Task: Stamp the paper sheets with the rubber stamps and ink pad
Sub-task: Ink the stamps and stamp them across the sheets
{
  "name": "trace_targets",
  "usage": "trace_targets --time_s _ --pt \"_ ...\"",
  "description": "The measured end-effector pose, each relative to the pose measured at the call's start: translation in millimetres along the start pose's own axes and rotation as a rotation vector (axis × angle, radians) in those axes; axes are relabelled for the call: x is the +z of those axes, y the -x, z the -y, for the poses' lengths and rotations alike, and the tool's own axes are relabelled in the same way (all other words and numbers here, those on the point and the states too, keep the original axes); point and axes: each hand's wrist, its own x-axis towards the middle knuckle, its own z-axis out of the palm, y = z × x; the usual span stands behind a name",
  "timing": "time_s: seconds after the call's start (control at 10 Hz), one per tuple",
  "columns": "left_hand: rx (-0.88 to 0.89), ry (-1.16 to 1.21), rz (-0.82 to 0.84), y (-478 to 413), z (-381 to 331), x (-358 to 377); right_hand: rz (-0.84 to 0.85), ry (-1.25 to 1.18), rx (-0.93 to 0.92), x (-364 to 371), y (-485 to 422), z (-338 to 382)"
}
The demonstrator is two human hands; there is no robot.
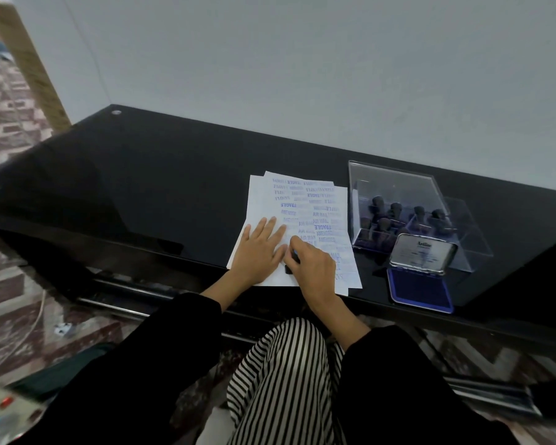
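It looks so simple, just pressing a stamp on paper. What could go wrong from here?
1. The paper sheets lie loosely fanned, pinned only by the flat left hand. If they slide while the right hand presses the stamp, the print may smear.
2. The top sheet is already crowded with blue prints, so a new one could overlap an old one.
3. The open ink pad sits near the table's front edge, where a sleeve might brush it.

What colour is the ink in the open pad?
Blue. The ink pad shows a deep blue surface in the head view, matching the blue words on the paper sheets.
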Motion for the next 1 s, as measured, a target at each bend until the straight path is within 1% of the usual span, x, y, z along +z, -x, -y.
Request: trace_targets --time_s 0.2,0.5,0.9,1.0 --pt "-0.001 0.014 -0.001 0.2 -1.3 -0.8 -0.071 -0.004 -0.033 2.6 3.0 -3.5" --pt "-0.01 0.011 0.012 0.4 -1.6 -1.2 -0.184 0.037 -0.027 3.2 4.8 -2.9" --pt "-0.01 0.006 0.003 0.4 -1.1 1.1 -0.144 -0.004 -0.032 1.6 5.2 -3.3" --pt "-0.012 0.008 0.01 0.3 -1.2 0.4 -0.107 -0.036 -0.029 -1.3 4.9 -1.6"
